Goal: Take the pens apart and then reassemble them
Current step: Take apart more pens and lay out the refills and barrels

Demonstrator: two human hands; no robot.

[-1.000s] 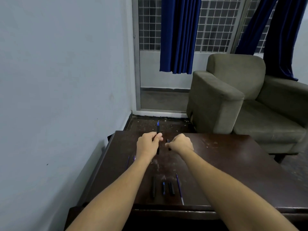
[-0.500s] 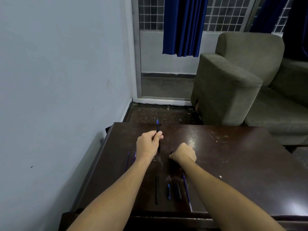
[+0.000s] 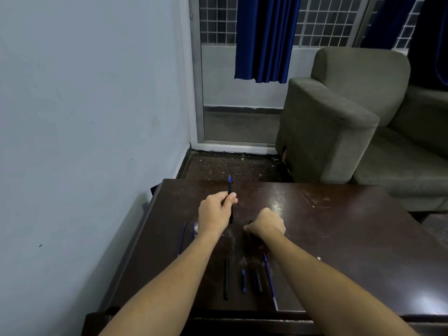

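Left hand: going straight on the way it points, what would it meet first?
Nothing on the table: the left hand and pen point past its far edge, so the way looks free there; depth is unclear.

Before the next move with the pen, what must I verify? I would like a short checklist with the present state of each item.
1. Left hand grips the pen securely: ok.
2. Right hand holds the small dark part: ok; which part it is, cannot tell.
3. Loose pieces lie apart in a row, such as the black barrel and the blue refill: ok.
4. Bare table beside the right hand for setting a part down: ok.
5. Refill is inside the held pen: cannot tell.
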